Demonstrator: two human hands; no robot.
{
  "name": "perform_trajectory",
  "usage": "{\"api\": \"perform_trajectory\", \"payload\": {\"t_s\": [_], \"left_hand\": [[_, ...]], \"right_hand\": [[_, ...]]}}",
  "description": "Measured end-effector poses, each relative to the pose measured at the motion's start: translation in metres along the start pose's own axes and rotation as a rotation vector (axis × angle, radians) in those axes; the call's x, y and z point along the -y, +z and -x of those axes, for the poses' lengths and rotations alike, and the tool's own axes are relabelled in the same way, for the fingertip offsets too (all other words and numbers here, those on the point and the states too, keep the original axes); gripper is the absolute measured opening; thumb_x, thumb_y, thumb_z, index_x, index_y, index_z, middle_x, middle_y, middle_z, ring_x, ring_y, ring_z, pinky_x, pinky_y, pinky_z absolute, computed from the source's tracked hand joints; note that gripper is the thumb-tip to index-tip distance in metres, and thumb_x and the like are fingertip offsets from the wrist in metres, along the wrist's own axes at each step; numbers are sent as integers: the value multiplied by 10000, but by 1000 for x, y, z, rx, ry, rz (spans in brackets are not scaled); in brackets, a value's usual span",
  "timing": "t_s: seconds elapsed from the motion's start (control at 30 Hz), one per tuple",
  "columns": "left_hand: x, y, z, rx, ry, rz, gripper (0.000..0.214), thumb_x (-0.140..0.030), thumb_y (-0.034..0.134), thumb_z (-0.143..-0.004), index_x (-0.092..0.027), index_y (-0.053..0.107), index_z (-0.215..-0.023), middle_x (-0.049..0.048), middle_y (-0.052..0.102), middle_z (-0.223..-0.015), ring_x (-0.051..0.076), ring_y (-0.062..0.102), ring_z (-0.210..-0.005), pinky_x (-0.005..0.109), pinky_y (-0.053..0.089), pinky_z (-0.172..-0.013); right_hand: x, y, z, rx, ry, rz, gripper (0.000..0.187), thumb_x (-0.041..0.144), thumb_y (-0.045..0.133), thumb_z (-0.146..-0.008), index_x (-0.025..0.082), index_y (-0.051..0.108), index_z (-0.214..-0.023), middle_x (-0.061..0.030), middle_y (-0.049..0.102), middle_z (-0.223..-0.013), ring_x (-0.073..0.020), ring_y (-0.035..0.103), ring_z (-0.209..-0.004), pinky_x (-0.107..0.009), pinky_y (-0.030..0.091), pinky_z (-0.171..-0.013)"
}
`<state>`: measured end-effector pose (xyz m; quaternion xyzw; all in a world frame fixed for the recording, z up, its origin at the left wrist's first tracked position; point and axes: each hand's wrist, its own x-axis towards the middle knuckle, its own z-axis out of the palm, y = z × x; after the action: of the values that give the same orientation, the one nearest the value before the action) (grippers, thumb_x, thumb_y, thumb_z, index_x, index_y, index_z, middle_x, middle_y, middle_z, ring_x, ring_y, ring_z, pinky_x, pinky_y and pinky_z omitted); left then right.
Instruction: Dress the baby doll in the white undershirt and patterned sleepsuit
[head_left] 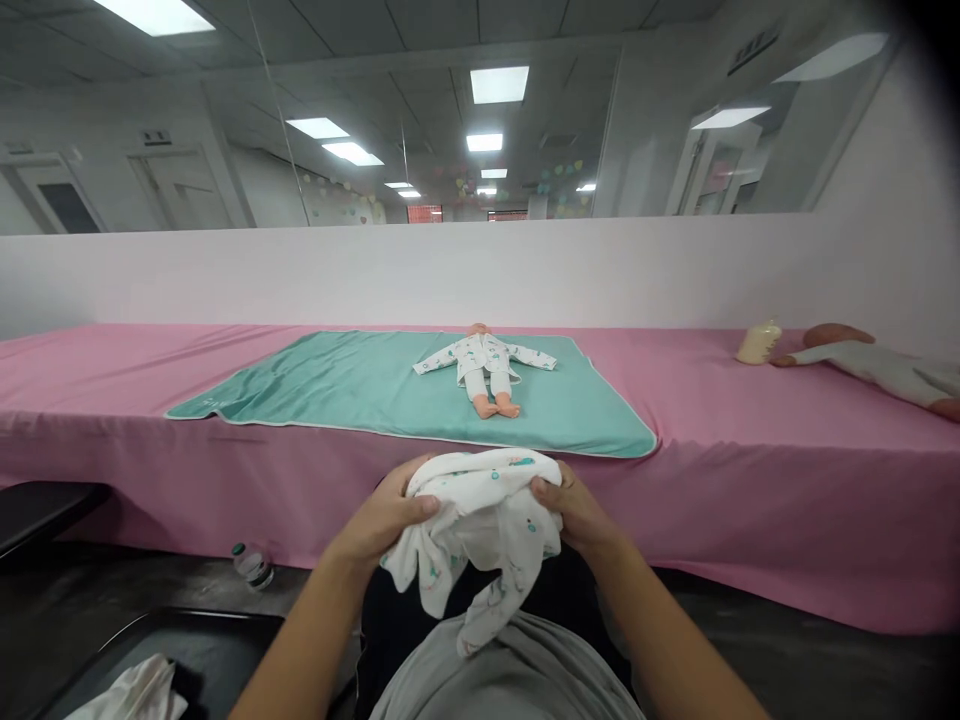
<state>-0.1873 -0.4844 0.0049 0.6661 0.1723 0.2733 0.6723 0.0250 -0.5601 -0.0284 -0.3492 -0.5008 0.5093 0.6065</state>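
Note:
A white baby garment (pixel 487 490) with a small green print is bunched up over my lap. My left hand (pixel 394 510) grips its left side, thumb on top of the cloth. At the opposite side, my right hand (pixel 574 505) pinches the upper edge. Two tube-like parts of the garment dangle below; whether they are legs or sleeves I cannot tell. Beyond my hands, a baby doll (pixel 491 408) lies on its back on a green blanket (pixel 360 380), arms spread, feet bare. It wears a white printed jacket (pixel 484 352) and white leggings.
A pink-covered table (pixel 705 400) runs along the mirrored wall. To the right are a baby bottle (pixel 759 342) and a second doll (pixel 885 360). On the floor lies a plastic bottle (pixel 253 567). A black chair (pixel 210 640) at lower left holds white cloth (pixel 135 690).

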Motion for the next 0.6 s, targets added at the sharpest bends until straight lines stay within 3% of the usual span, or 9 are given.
{"api": "perform_trajectory", "payload": {"t_s": [0.07, 0.13, 0.2, 0.23, 0.33, 0.4, 0.5, 0.6], "left_hand": [[-23, -14, -6, 196, -1, -72, 616, -528, 695, -579, -127, 563, -1028, 77, 610, -856, 230, 566, -800, 292, 450, -674], [-51, -22, -11, 303, 3, -225, 464, -521, 672, -615, -131, 576, -845, 33, 572, -709, 159, 534, -645, 233, 410, -557], [-80, -23, -16, 292, 49, -439, 360, -480, 646, -664, -139, 532, -681, -17, 491, -582, 94, 447, -525, 190, 327, -479], [-94, -20, -18, 275, 67, -567, 342, -464, 632, -683, -142, 521, -650, -27, 474, -562, 85, 426, -511, 186, 306, -471], [-123, 1, -22, 196, 101, -918, 274, -434, 609, -707, -164, 581, -735, -12, 557, -687, 114, 488, -616, 196, 334, -529], [-127, 19, -26, 142, 123, -1012, 272, -431, 608, -699, -183, 608, -811, -3, 596, -775, 140, 521, -684, 211, 359, -568], [-114, 43, -33, 8, 174, -936, 288, -445, 576, -714, -177, 622, -812, 11, 615, -771, 164, 542, -700, 240, 388, -596], [-99, 56, -43, -107, 224, -697, 300, -437, 516, -767, -164, 618, -839, 30, 628, -802, 178, 563, -741, 262, 415, -636]], "right_hand": [[18, -7, -3, 139, -32, 108, 401, 506, 662, -660, 130, 608, -789, -5, 539, -645, -109, 475, -589, -223, 402, -560], [44, -12, -7, 340, -64, 307, 356, 474, 671, -657, 133, 567, -655, 30, 467, -569, -79, 414, -536, -194, 360, -518], [73, -11, -12, 553, -97, 565, 388, 411, 669, -676, 140, 453, -503, 62, 340, -491, -48, 306, -477, -179, 279, -465], [87, -8, -15, 592, -120, 688, 408, 393, 658, -694, 142, 416, -481, 67, 305, -485, -43, 273, -470, -181, 250, -455], [117, 10, -24, 421, -207, 927, 386, 413, 618, -737, 147, 433, -527, 61, 336, -520, -51, 290, -492, -190, 242, -465], [126, 24, -31, 267, -247, 962, 370, 456, 602, -744, 152, 472, -579, 50, 396, -556, -62, 345, -522, -193, 271, -483], [129, 32, -44, 196, -268, 898, 389, 504, 538, -782, 153, 501, -619, 39, 435, -582, -72, 401, -554, -195, 314, -520], [132, 20, -55, 239, -234, 807, 435, 541, 458, -820, 147, 533, -653, 26, 464, -596, -75, 437, -566, -197, 344, -537]]}}
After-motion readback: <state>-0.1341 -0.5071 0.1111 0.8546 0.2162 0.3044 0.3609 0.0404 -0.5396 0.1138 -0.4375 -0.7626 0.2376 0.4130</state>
